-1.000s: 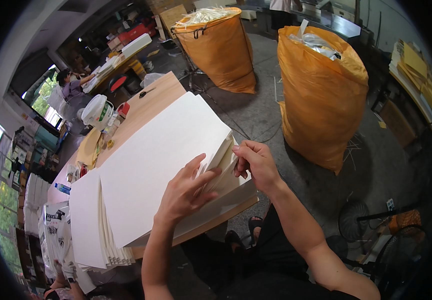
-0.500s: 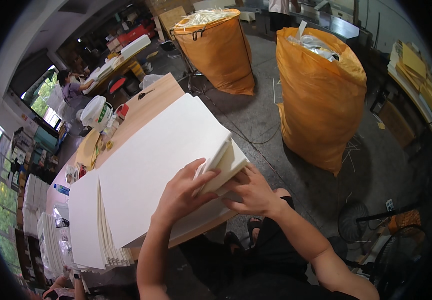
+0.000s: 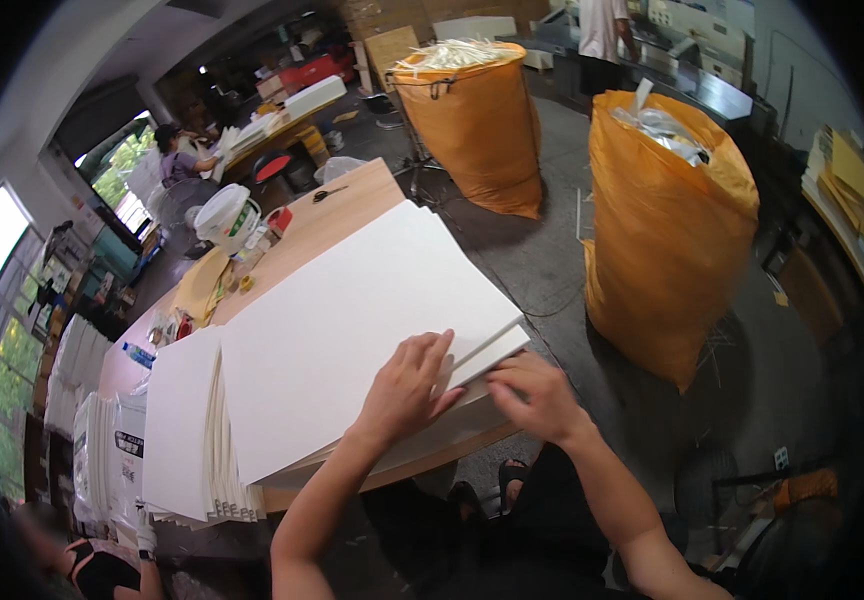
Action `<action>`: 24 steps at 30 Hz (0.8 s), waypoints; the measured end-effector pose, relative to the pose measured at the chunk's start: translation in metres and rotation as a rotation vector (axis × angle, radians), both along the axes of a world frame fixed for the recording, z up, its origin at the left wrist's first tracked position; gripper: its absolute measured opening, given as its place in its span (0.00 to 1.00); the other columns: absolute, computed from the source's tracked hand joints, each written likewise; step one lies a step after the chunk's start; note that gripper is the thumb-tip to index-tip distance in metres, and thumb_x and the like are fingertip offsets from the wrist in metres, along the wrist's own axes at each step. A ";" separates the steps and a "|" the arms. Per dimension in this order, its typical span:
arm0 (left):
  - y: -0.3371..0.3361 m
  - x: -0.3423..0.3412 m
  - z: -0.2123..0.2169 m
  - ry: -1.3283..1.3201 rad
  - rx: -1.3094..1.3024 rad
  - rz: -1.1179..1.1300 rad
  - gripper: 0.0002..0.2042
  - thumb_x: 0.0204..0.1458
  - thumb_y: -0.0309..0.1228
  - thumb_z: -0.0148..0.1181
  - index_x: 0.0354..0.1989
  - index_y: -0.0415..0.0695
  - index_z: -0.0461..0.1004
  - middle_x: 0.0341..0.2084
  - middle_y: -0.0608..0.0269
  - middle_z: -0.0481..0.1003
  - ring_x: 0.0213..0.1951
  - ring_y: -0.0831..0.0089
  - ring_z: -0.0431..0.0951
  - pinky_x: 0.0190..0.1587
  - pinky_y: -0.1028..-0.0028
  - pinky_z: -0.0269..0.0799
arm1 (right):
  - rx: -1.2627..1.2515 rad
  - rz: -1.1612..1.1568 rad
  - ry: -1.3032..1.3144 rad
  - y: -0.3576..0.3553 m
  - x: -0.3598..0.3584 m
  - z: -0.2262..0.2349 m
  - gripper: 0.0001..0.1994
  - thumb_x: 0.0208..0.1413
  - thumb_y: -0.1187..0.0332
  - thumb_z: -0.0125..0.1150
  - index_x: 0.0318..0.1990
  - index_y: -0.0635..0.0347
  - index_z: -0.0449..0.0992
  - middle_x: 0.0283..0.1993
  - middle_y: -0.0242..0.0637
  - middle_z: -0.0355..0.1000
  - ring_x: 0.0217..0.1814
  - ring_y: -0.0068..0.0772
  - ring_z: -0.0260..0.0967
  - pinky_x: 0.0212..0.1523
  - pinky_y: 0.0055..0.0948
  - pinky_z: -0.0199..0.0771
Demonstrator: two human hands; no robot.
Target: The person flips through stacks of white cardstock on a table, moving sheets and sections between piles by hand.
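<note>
Your left hand rests, its grip apart, on the white sheets stacked on the counter at frame centre, and your right hand, whose grip I cannot tell, is at their edge.

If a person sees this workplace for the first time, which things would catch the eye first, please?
Probably the two bulging orange sacks, one at the upper middle, heaped with thin white strips, the other farther right. Next comes the stack of large white sheets on the wooden table in the centre, with the left hand on top and the right hand at its near right corner.
</note>
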State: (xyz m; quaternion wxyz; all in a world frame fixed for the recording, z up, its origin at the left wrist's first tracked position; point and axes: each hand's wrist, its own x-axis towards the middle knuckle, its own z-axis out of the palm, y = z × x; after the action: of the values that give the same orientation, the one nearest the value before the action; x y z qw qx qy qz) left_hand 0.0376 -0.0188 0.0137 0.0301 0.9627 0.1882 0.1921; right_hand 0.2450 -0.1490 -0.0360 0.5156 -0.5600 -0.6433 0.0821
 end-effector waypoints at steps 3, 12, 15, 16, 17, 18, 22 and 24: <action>0.001 0.000 0.003 0.010 -0.038 -0.013 0.37 0.54 0.42 0.70 0.69 0.38 0.63 0.55 0.47 0.72 0.55 0.51 0.75 0.56 0.60 0.76 | -0.127 -0.286 0.080 -0.010 0.014 0.003 0.13 0.62 0.61 0.62 0.32 0.62 0.77 0.37 0.44 0.78 0.39 0.51 0.76 0.40 0.44 0.75; 0.001 -0.001 0.024 -0.030 -0.139 -0.015 0.29 0.60 0.31 0.61 0.71 0.49 0.64 0.59 0.45 0.71 0.53 0.49 0.78 0.54 0.59 0.77 | -0.242 -0.198 0.096 0.013 0.007 0.045 0.18 0.66 0.61 0.60 0.28 0.67 0.71 0.24 0.48 0.69 0.27 0.44 0.73 0.30 0.41 0.70; 0.000 0.003 0.026 0.050 -0.090 -0.021 0.27 0.63 0.29 0.56 0.71 0.64 0.65 0.65 0.44 0.67 0.54 0.48 0.78 0.55 0.58 0.79 | -0.203 -0.152 0.550 0.024 -0.007 0.025 0.18 0.64 0.62 0.63 0.27 0.66 0.68 0.22 0.45 0.68 0.25 0.36 0.71 0.28 0.40 0.69; 0.001 0.003 0.026 0.111 -0.068 -0.008 0.27 0.64 0.28 0.54 0.70 0.71 0.66 0.67 0.44 0.65 0.54 0.48 0.78 0.54 0.58 0.80 | -0.246 -0.046 0.813 0.024 -0.005 0.026 0.18 0.63 0.63 0.64 0.27 0.65 0.67 0.22 0.44 0.68 0.24 0.34 0.70 0.28 0.40 0.68; 0.003 0.002 0.027 0.078 -0.072 -0.012 0.27 0.62 0.27 0.55 0.68 0.70 0.68 0.67 0.45 0.65 0.55 0.47 0.78 0.55 0.58 0.80 | -0.284 0.064 1.075 0.025 -0.003 0.027 0.18 0.62 0.63 0.65 0.26 0.65 0.66 0.22 0.43 0.68 0.23 0.33 0.69 0.27 0.40 0.68; 0.003 0.000 0.026 0.048 -0.091 -0.024 0.27 0.60 0.25 0.57 0.66 0.70 0.71 0.67 0.46 0.65 0.56 0.47 0.78 0.56 0.58 0.80 | -0.268 -0.018 0.912 0.024 -0.004 0.025 0.18 0.62 0.62 0.65 0.26 0.62 0.66 0.22 0.39 0.68 0.23 0.29 0.68 0.26 0.36 0.66; 0.006 0.000 0.023 -0.046 -0.123 -0.052 0.22 0.58 0.23 0.60 0.58 0.64 0.78 0.66 0.46 0.67 0.54 0.47 0.81 0.54 0.60 0.81 | -0.213 -0.122 0.671 0.038 -0.006 0.016 0.18 0.66 0.59 0.62 0.25 0.53 0.65 0.22 0.26 0.67 0.22 0.16 0.63 0.23 0.20 0.60; 0.006 0.000 0.024 -0.072 -0.137 -0.059 0.18 0.60 0.25 0.61 0.55 0.61 0.80 0.65 0.46 0.68 0.52 0.48 0.82 0.53 0.61 0.82 | -0.262 0.037 0.926 0.032 -0.001 0.026 0.18 0.66 0.61 0.62 0.25 0.54 0.65 0.21 0.26 0.66 0.21 0.15 0.62 0.23 0.20 0.60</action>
State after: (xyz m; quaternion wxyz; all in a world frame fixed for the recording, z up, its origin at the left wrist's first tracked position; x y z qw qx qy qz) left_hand 0.0377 -0.0126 0.0377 0.1082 0.9560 0.1710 0.2125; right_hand 0.2439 -0.1171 -0.0101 0.6714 -0.5133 -0.3403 0.4123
